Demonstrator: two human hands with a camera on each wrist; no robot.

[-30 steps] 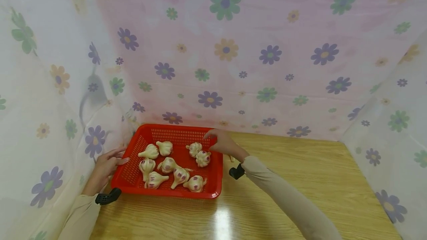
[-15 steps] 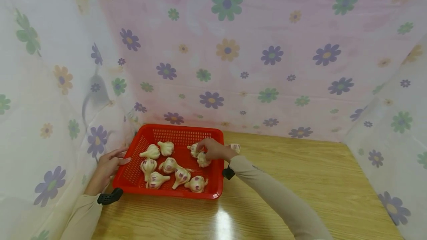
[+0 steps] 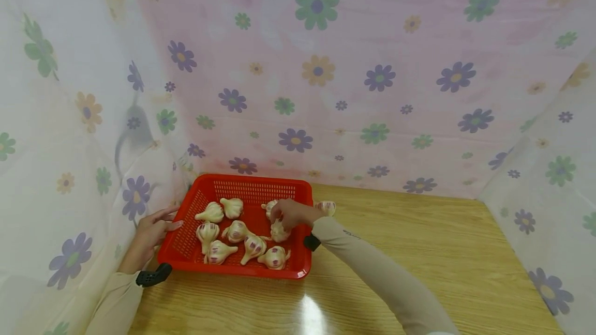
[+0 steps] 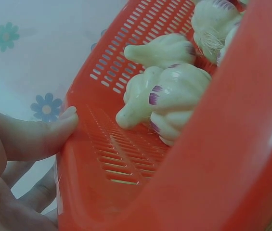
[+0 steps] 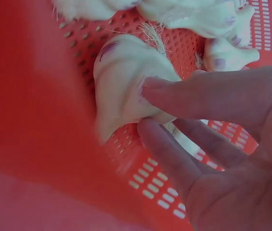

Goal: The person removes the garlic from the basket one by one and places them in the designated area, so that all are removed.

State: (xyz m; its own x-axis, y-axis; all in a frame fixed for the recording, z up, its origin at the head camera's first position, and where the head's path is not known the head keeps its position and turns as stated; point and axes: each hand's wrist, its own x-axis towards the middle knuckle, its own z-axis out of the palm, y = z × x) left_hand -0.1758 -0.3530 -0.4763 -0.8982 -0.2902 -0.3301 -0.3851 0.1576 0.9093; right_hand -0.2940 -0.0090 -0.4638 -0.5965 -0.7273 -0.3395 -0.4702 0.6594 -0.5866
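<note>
A red plastic basket (image 3: 233, 271) with slotted walls holds several white garlic bulbs with purple marks. My left hand (image 3: 150, 234) grips its left rim, thumb on the inside of the wall and fingers outside, as the left wrist view shows. Inside the right part of the basket, my right hand (image 3: 294, 213) pinches a garlic bulb (image 5: 126, 82) between thumb and fingers, low over the perforated floor. Another garlic bulb (image 3: 269, 208) lies just behind that hand, partly covered by it. Nearer the front wall rests a further garlic bulb (image 3: 274, 257).
Outside the basket, a garlic bulb (image 3: 327, 207) lies on the wooden table (image 3: 410, 252), partly hidden by the right wrist. Flowered cloth (image 3: 354, 92) hangs behind and along both sides. The basket stands close to the left cloth.
My right hand has come from above the basket's right wall down and left onto a garlic bulb, which has shifted slightly toward the front. The left hand keeps its place on the rim.
</note>
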